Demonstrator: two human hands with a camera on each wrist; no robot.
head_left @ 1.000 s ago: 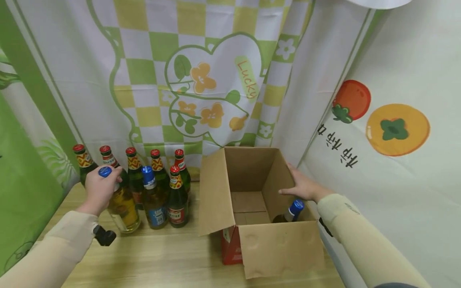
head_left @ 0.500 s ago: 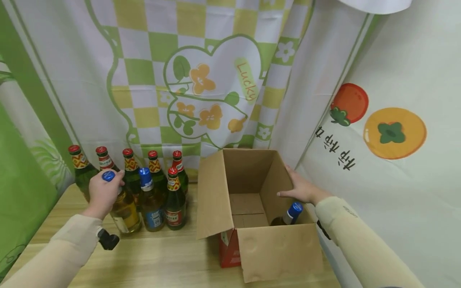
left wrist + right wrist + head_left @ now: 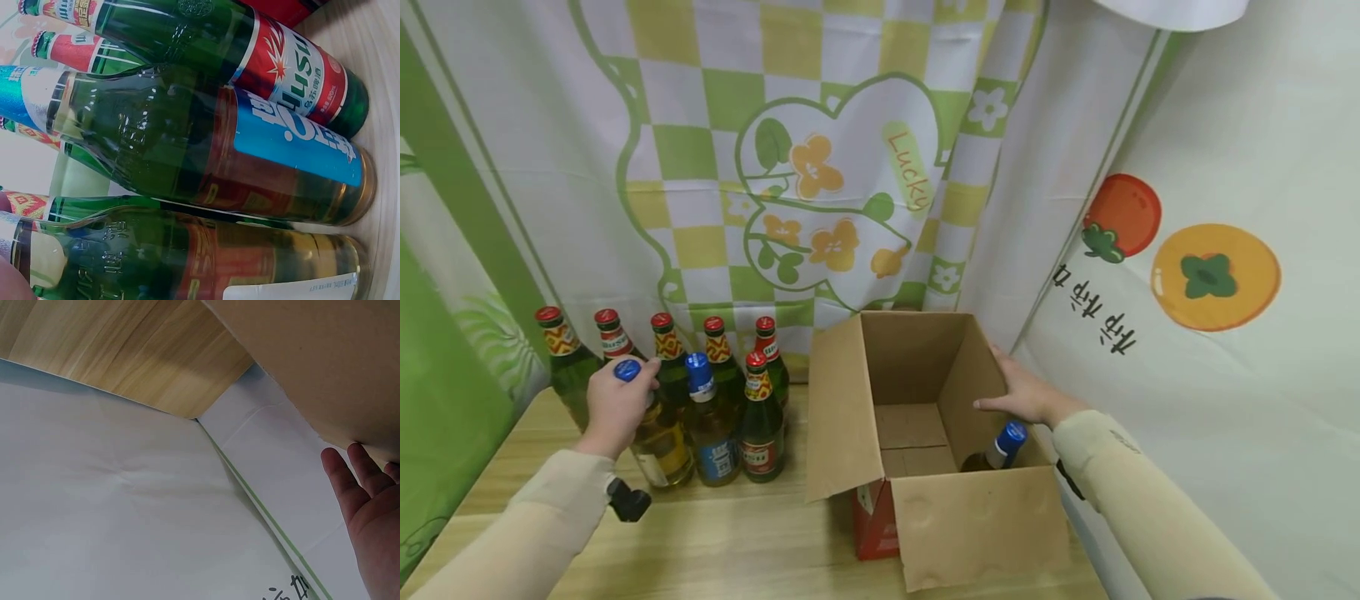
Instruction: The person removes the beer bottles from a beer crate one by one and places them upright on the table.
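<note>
My left hand (image 3: 613,408) grips the neck of a blue-capped beer bottle (image 3: 664,454) standing upright among the others at the left of the table. Its pale label shows low in the left wrist view. Beside it stands another blue-capped beer bottle (image 3: 717,454) with a blue label. My right hand (image 3: 1030,396) holds the right side of an opened cardboard box (image 3: 844,408), thumb on the inner side and fingers on the outer side. In the right wrist view, the fingers (image 3: 340,475) lie at the cardboard's edge. One blue-capped bottle (image 3: 1009,442) stands inside the box, near its front right corner.
Several green bottles with red caps stand close around, including one red-labelled bottle (image 3: 762,437) nearest the box. The box's front flap (image 3: 981,529) hangs outward over the wooden table (image 3: 760,542). A patterned curtain (image 3: 700,150) hangs close behind.
The left hand has shifted slightly rightward on the held bottle's neck, its grip kept. The right hand stays on the box. The whole head view has drifted slightly.
</note>
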